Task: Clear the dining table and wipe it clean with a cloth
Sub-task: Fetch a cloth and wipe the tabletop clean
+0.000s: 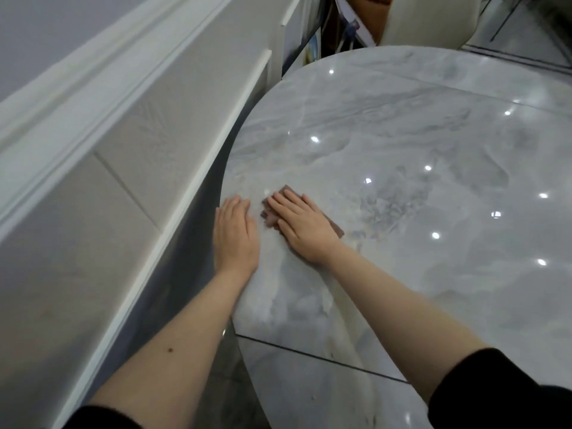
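A glossy grey marble dining table [402, 144] fills the right of the head view, its curved left edge close to the wall. A small brown cloth [335, 228] lies flat near that edge. My right hand [301, 226] presses on the cloth with straight fingers and covers most of it. Just to its left, my left hand [236, 232] rests flat on the bare table at the rim, fingers straight and pointing away from me. The two hands are a small gap apart.
A white panelled wall [108, 150] with mouldings runs along the left, with a narrow dark gap between it and the table. A cream chair [433, 20] stands at the far end. A seam [325, 357] crosses the tabletop near me.
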Motion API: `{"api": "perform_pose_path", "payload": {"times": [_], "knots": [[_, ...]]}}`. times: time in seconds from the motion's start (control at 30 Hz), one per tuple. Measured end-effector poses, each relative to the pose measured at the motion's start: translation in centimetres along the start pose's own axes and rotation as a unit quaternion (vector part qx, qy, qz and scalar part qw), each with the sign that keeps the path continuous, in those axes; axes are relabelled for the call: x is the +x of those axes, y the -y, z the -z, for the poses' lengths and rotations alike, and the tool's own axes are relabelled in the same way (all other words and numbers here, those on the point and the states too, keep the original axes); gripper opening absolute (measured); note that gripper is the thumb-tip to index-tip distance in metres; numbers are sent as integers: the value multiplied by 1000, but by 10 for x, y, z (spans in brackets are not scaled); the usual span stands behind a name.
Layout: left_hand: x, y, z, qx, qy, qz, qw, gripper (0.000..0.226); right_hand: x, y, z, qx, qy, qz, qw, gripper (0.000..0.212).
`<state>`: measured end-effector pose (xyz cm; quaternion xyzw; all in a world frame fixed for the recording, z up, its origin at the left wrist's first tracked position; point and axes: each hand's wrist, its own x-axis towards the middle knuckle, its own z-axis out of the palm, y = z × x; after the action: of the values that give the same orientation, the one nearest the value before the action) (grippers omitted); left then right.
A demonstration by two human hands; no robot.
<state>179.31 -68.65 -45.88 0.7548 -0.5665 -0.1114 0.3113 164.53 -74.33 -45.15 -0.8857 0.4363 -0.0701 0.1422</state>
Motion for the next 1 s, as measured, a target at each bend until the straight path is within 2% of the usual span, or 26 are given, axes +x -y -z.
{"api": "perform_pose_path", "payload": {"times": [0.07, 0.13, 0.33, 0.5, 0.6, 0.67, 0.7, 0.73, 0.8, 0.87, 0.93, 1.0], "knots": [[0, 2, 6, -68, 4, 9, 998, 45, -32, 9, -1, 8, 8, 11, 1000, 58], [-4, 6, 10, -79, 25, -2, 997, 43, -63, 20, -4, 6, 26, 37, 999, 55], [-43, 6, 11, 50, 72, -80, 993, 38, -143, 51, -5, 46, 62, 131, 988, 44], [-77, -5, 11, 113, 76, -85, 987, 43, -208, 49, -2, 68, 56, 136, 987, 41], [-94, -14, 13, 111, 82, -77, 987, 44, -245, 48, 6, 113, 25, 108, 987, 36], [-105, -17, 12, 100, 91, -86, 987, 43, -259, 52, 16, 232, -36, 23, 972, 38], [-109, -19, 13, 96, 95, -97, 986, 43, -263, 50, 22, 257, -78, -13, 963, 40], [-113, -19, 13, 89, 98, -105, 986, 42, -262, 47, 28, 266, -113, -52, 956, 38], [-117, -20, 16, 69, 106, -111, 986, 41, -253, 29, 35, 209, -168, -98, 958, 33], [-119, -22, 19, 41, 113, -111, 987, 40, -241, 11, 37, 153, -139, -149, 967, 40], [-118, -20, 23, 18, 100, -107, 989, 37, -232, 1, 26, 69, -36, -167, 983, 50], [-113, -14, 25, 14, 63, -97, 993, 34, -226, -2, 14, 15, 19, -172, 985, 55]]}}
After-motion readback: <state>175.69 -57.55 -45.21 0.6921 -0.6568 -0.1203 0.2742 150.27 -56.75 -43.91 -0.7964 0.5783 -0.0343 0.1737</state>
